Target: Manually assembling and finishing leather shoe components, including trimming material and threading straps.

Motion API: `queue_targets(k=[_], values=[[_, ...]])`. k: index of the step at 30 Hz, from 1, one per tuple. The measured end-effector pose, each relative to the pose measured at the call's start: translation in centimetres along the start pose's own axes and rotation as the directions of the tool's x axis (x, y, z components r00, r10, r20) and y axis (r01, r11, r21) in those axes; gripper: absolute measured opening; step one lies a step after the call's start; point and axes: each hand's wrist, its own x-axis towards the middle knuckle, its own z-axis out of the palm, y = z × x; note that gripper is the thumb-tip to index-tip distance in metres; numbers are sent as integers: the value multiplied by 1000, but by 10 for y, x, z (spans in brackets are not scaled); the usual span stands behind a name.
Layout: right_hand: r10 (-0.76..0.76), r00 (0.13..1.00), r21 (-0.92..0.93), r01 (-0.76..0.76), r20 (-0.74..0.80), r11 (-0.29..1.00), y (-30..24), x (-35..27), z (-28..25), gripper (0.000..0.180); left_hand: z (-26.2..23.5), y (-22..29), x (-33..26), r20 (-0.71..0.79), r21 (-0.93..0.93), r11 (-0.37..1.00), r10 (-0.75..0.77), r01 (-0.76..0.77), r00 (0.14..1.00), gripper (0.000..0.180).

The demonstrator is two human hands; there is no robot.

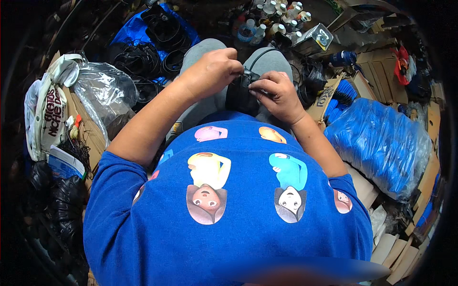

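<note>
Between my knees I hold a black strappy piece (237, 97), which may be part of a sandal; its exact kind does not show. My left hand (215, 70) is closed, with thumb and fingertips pinching its upper end. My right hand (278, 94) pinches the same piece from the other side, fingers bent and pressed together. A thin black loop (261, 56) rises from it and curves over my right knee. The fingertips cover the spot where the hands meet the piece.
At far left, black strappy items (138, 59) lie by a blue plastic sheet (125, 34). Several bottles (279, 19) stand at the back. On the right is a plastic-wrapped blue bundle (377, 138) among cardboard (381, 71). A white cloth bag (40, 114) and clear plastic (105, 86) are left.
</note>
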Motion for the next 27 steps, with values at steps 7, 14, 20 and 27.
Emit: queue_targets(k=[7,14,20,27], values=[[-39,998,-3,39,57,999,4,-3,0,20,-2,18,29,214,137,962,203,-235,956,8],[338,902,384,-222,-269,896,12,-12,-23,21,-12,26,40,306,199,963,117,-184,945,9],[458,864,368,-364,-210,856,26,-19,-25,13,22,57,43,675,332,760,222,-559,703,14],[377,922,263,-344,-87,901,25,-21,-16,15,14,52,45,649,256,801,273,-542,710,14]])
